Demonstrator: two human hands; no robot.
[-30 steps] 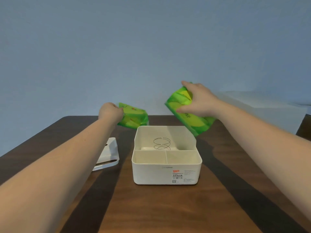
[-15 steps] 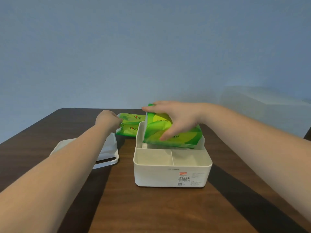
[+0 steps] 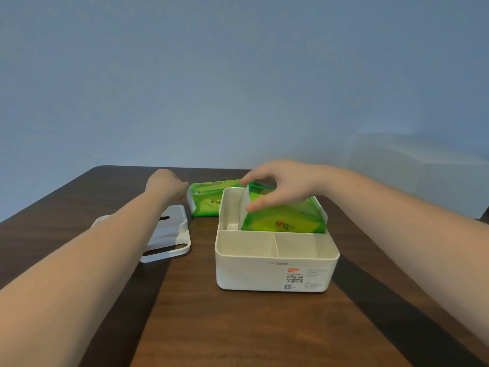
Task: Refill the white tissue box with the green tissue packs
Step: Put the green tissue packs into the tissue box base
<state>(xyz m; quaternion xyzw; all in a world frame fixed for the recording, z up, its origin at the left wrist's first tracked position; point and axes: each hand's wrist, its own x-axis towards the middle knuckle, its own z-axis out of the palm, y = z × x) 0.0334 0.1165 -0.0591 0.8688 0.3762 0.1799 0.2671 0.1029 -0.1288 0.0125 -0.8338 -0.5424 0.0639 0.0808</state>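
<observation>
While the right hand (image 3: pixel 285 186), fingers curled over its top, lowers one green tissue pack (image 3: pixel 284 221) tilted into the white tissue box (image 3: pixel 275 271) rear compartment, the left hand (image 3: pixel 166 185) closes on the second pack (image 3: pixel 207 201) behind the box; both packs look light and soft, best gripped across the width.

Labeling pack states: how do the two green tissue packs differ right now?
Right pack sits tilted inside the white tissue box; left pack lies flat on the table behind it. Right hand grips one from above; left hand is at the other's end. Same green wrap, same logo.
</observation>
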